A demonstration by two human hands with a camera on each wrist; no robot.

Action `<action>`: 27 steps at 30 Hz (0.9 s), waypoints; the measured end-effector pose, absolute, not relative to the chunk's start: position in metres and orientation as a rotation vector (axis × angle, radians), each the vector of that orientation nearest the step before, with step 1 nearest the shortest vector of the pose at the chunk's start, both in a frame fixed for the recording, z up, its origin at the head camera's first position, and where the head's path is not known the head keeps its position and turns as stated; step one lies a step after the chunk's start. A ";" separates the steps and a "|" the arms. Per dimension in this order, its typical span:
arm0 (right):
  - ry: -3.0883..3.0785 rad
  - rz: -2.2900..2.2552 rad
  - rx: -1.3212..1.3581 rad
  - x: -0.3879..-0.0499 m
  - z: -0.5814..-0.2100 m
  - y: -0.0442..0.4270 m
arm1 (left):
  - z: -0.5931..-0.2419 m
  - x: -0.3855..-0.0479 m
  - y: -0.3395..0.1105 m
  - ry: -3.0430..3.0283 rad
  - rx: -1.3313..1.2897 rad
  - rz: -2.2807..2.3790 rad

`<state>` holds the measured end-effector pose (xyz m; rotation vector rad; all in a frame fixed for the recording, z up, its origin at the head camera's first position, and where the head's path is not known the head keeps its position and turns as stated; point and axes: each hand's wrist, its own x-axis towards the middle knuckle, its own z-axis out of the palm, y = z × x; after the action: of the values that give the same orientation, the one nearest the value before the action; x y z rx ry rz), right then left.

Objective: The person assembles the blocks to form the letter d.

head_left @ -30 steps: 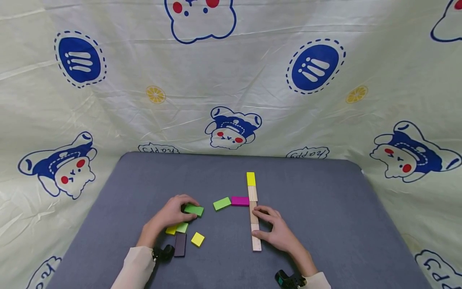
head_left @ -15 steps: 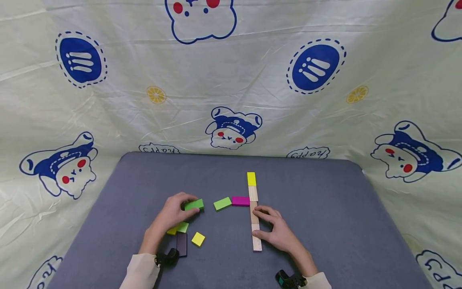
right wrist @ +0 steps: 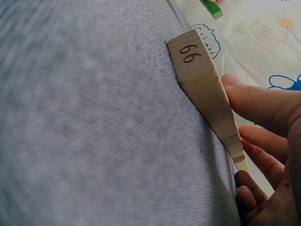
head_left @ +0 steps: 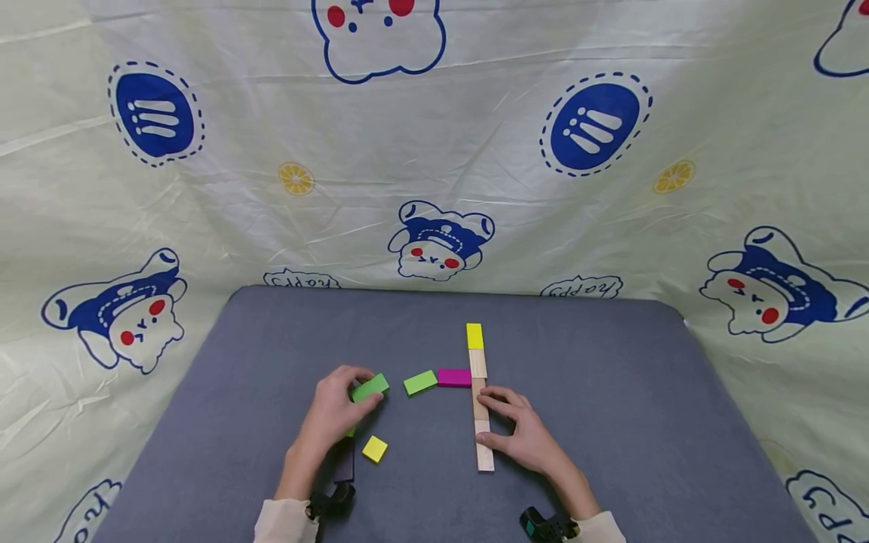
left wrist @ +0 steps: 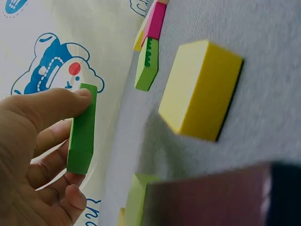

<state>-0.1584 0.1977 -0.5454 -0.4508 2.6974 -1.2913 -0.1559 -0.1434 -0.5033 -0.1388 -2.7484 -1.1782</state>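
My left hand (head_left: 334, 406) pinches a green wooden block (head_left: 370, 388) between thumb and fingers, raised above the table in the left wrist view. To its right lies a lighter green block (head_left: 420, 383), angled at the end of a magenta block (head_left: 454, 378). That magenta piece meets a straight row of plain wooden blocks (head_left: 479, 400) topped by a yellow block (head_left: 474, 336). Against the row's right side rests my right hand (head_left: 523, 431), thumb and fingers fairly straight. In the right wrist view, the nearest plain block (right wrist: 197, 61) bears the number 66.
A small yellow block (head_left: 375, 449) lies below the left hand. A dark block (head_left: 345, 461) is partly covered by the left wrist. Another light green block (left wrist: 136, 195) shows beside it in the left wrist view. The grey table (head_left: 611, 377) backs onto a printed sheet.
My left hand has shifted a little to the right and turned the green block, whose right end now points upward. The right hand and the row have stayed put.
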 end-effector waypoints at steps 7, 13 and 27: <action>2.692 -1.292 -0.464 -0.158 -0.547 0.199 | -0.508 -0.150 -0.135 -2.749 -0.073 -1.151; 2.695 -1.294 -0.460 -0.158 -0.546 0.199 | -0.514 -0.147 -0.126 -2.704 -0.010 -1.130; 2.707 -1.302 -0.454 -0.156 -0.543 0.197 | -0.524 -0.146 -0.110 -2.676 0.035 -1.142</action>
<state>-0.1561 0.1966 -0.5430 -0.4539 2.7067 -1.3020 -0.1461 -0.1100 -0.5240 0.0349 -2.6761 -1.1423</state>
